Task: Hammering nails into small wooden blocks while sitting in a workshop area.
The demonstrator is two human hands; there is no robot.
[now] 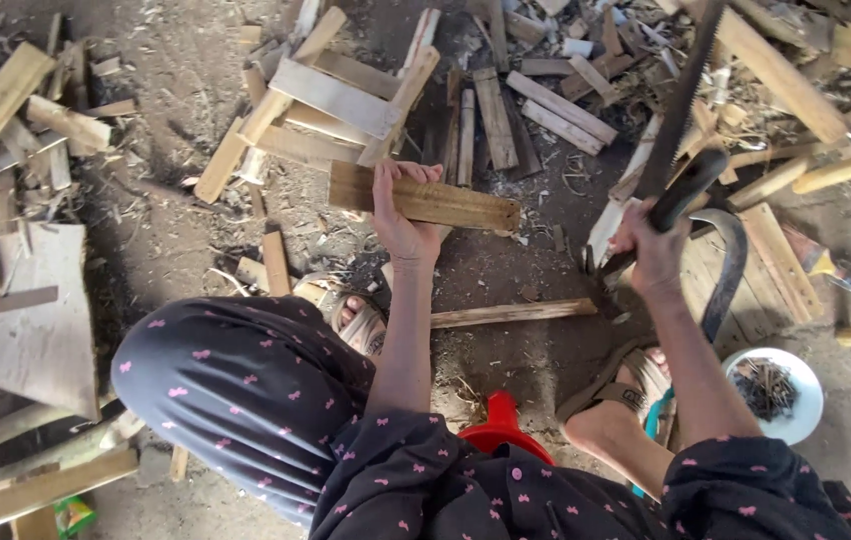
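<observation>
The saw blade runs off the top edge at one o'clock, its tip unseen. The white bowl at four o'clock holds small dark pieces too small to tell apart. The red stool is mostly hidden under the person's dark clothing. Planks at seven o'clock are cut by the frame.

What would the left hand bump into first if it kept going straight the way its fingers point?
The left hand grips a wooden board. Straight ahead, probably the pile of wood slats just beyond, though depth is hard to judge.
</observation>
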